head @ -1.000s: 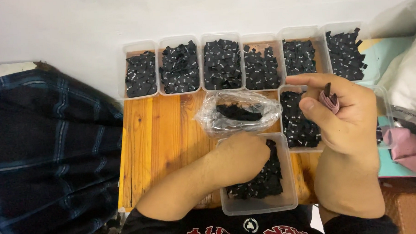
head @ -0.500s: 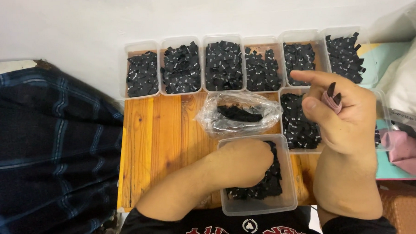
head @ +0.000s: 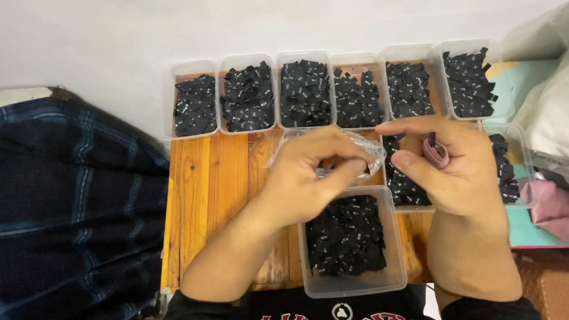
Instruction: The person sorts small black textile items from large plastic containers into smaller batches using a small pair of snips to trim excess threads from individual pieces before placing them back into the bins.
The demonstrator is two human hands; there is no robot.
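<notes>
My left hand (head: pixel 310 175) hovers above a crumpled clear plastic bag (head: pixel 366 147), thumb pressed to fingertips; whatever it may pinch is hidden. My right hand (head: pixel 461 176) is raised beside it. It grips a small folded pink strip with a black piece (head: pixel 435 149) between thumb and fingers. Just below both hands stands a clear plastic tub (head: pixel 399 282) holding several small black fabric labels (head: pixel 347 236). Another tub of the same labels (head: pixel 504 171) sits partly hidden under my right hand.
Several clear tubs of black labels (head: pixel 304 93) line the back of the wooden table (head: pixel 216 194) against the white wall. Dark plaid cloth (head: pixel 66 218) lies at the left. White plastic bags (head: pixel 557 119) and pink fabric (head: pixel 554 210) are at the right.
My left hand has come up out of the near tub and now sits over the plastic bag, closer to my right hand. The right hand has shifted slightly left with the pink strip.
</notes>
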